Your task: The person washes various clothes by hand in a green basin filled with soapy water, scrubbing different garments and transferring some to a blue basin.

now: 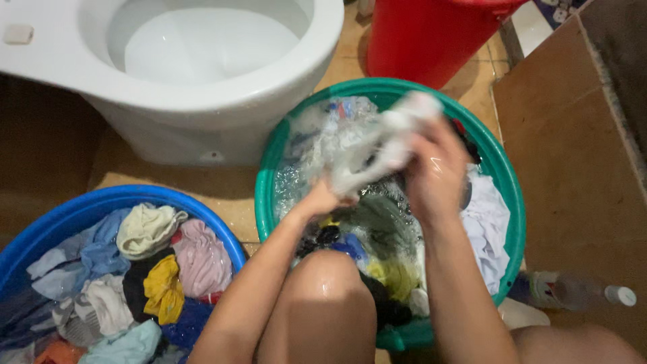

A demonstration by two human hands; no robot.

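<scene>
Both my hands grip one wet white cloth (381,145) above the green basin (509,195). My left hand (323,197) clutches its lower end; my right hand (435,168) closes over its upper part. The cloth is blurred and bunched between them. The basin holds soapy water and several soaked clothes, white, yellow, blue and dark. My wet knee (323,283) sits at the basin's near rim.
A blue basin (74,205) of wrung clothes stands at the lower left. A white toilet bowl (189,74) is behind it, a red bucket (424,37) at the top. A clear plastic bottle (573,291) lies on the brown tiled floor at the right.
</scene>
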